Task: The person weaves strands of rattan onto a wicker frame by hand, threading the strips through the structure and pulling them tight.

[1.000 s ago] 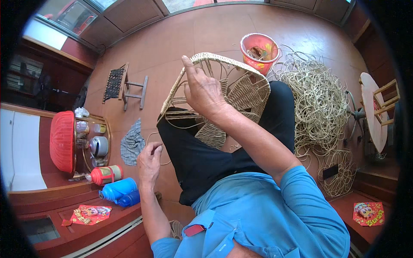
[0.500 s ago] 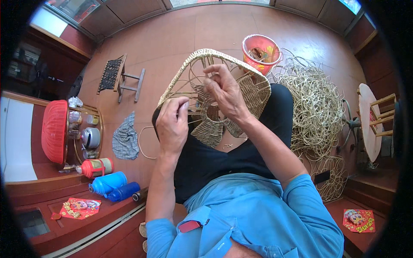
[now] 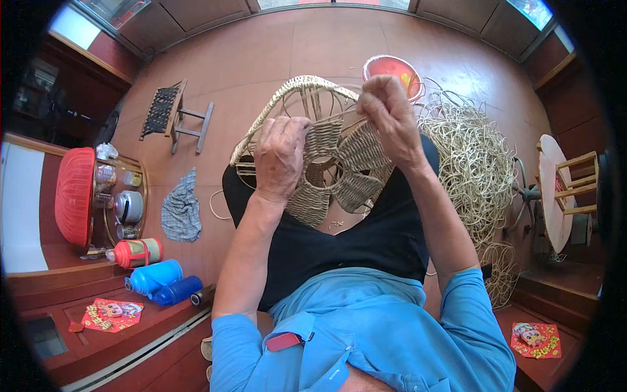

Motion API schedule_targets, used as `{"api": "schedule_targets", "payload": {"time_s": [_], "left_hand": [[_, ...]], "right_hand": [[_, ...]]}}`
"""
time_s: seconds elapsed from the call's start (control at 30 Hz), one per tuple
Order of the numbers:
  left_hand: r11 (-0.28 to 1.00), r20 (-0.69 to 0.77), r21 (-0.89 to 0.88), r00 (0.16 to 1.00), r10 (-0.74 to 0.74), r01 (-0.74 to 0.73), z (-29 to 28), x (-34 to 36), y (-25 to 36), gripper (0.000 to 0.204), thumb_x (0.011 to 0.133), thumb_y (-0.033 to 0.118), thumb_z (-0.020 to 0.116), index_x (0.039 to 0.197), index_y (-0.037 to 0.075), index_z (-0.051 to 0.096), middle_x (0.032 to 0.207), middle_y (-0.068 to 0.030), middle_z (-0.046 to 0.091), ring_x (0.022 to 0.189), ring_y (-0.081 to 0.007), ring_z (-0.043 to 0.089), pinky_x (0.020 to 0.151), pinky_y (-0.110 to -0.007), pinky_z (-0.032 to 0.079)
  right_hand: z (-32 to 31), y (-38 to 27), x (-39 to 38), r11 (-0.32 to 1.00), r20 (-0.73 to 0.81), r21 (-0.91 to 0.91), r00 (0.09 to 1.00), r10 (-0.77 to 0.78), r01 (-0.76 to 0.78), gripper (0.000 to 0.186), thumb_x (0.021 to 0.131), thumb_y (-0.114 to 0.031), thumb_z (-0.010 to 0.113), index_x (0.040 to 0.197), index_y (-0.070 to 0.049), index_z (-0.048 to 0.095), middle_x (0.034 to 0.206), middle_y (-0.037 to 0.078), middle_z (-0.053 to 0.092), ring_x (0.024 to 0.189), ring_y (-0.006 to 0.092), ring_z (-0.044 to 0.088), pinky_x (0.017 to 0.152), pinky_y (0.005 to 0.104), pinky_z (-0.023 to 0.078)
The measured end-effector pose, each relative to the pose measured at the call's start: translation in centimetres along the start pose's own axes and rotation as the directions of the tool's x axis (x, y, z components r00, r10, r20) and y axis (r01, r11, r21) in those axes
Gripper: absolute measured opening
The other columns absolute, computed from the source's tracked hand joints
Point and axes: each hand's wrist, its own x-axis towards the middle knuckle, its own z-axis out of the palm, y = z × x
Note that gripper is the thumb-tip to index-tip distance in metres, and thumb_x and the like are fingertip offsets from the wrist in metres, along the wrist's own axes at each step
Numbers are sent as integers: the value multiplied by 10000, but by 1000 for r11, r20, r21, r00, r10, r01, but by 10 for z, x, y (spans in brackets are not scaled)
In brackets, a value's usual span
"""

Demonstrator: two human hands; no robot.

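Observation:
Over my lap lies a frame bound in pale plaited cord [image 3: 258, 126], with petal-like woven panels [image 3: 363, 147] around a central ring. My left hand [image 3: 281, 157] rests on its left side, fingers curled and pressed together over the weave near the top panel. To the right and higher, my right hand [image 3: 392, 121] pinches a strand of straw-coloured cord [image 3: 333, 118]. That strand runs between my two hands across the top panel. Whatever lies under my left fingers is hidden.
A big heap of loose cord [image 3: 467, 163] spreads on the floor at the right. Behind it stands a red bucket [image 3: 394, 67]. To the left are a low webbed stool [image 3: 162, 110], a checked cloth [image 3: 181, 208] and several flasks [image 3: 154, 277]. A round wooden piece [image 3: 552, 189] stands far right.
My right hand has moved right and slightly up, with the cord now stretched between my hands. My left hand has shifted right and upward, onto the weave. The frame has turned somewhat.

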Motion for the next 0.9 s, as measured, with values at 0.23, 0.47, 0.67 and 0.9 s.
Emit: {"api": "schedule_targets", "payload": {"time_s": [0.23, 0.47, 0.67, 0.9], "left_hand": [[996, -63, -71, 996, -63, 58, 17, 13, 4, 87, 946, 106, 784, 988, 92, 710, 863, -73, 714, 825, -289, 686, 773, -431, 545], [994, -98, 97, 994, -44, 53, 22, 7, 15, 72, 978, 152, 746, 1002, 87, 728, 895, -73, 671, 887, -293, 673, 815, -434, 540], [995, 29, 66, 997, -77, 75, 12, 4, 20, 114, 983, 117, 705, 1062, 47, 749, 999, -125, 653, 1018, -336, 658, 909, -477, 525], [994, 32, -12, 993, -112, 112, 9, 2, 20, 114, 966, 74, 711, 1061, 32, 757, 984, -125, 661, 1015, -352, 667, 904, -480, 526]], "right_hand": [[11, -20, -3, 971, -77, 131, 978, -193, 202, 211, 1085, -55, 663, 1285, -20, 606, 1131, 95, 766, 1032, 130, 737, 868, 282, 585], [24, 10, -24, 925, -15, -349, 986, -166, 150, 426, 1002, -33, 712, 1412, -64, 603, 1063, 144, 795, 917, 250, 797, 812, 373, 626], [42, 17, -15, 830, 150, -543, 987, -51, 126, 807, 1046, -32, 574, 1749, -168, 201, 1299, 310, 705, 1083, 519, 715, 920, 588, 571], [56, 21, -2, 851, 152, -504, 985, -83, 150, 803, 1041, -23, 566, 1744, -115, 190, 1210, 288, 724, 1051, 494, 729, 914, 567, 578]]}}
